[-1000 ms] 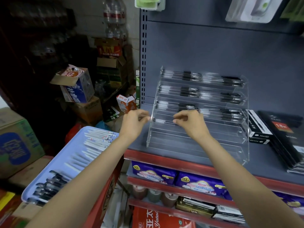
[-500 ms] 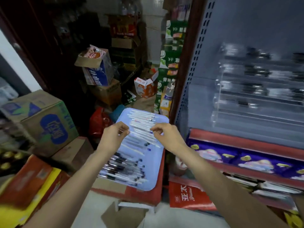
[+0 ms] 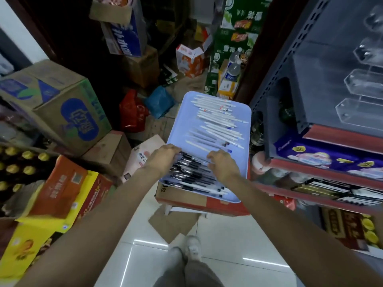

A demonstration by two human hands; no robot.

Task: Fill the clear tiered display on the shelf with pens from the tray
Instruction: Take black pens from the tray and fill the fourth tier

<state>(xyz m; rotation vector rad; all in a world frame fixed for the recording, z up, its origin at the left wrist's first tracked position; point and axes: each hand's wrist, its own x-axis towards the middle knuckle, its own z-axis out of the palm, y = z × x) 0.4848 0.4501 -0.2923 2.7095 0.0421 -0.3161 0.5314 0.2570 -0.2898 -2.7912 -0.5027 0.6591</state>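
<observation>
A light blue tray (image 3: pixel 245 129) sits on a red carton beside the shelf. White pens (image 3: pixel 217 119) lie across its far half and black-capped pens (image 3: pixel 192 177) across its near half. My left hand (image 3: pixel 163 158) curls its fingers over the left ends of the black pens. My right hand (image 3: pixel 222 165) curls over their right ends. Both sets of fingertips are hidden under the hands. The clear tiered display (image 3: pixel 364 83) stands on the grey shelf at the right edge, blurred, well away from both hands.
Cardboard cartons (image 3: pixel 58 104) are stacked on the left and at the back. The grey shelf unit (image 3: pixel 290 83) with its red edge stands right of the tray, with packaged goods (image 3: pixel 323 160) below. Flattened cardboard (image 3: pixel 172 222) and my shoe (image 3: pixel 192 247) are on the white tiled floor.
My view swung from the display on the shelf down to the tray. Both hands left the display, crossed over the white pens, and came down on the black pens at the tray's near end.
</observation>
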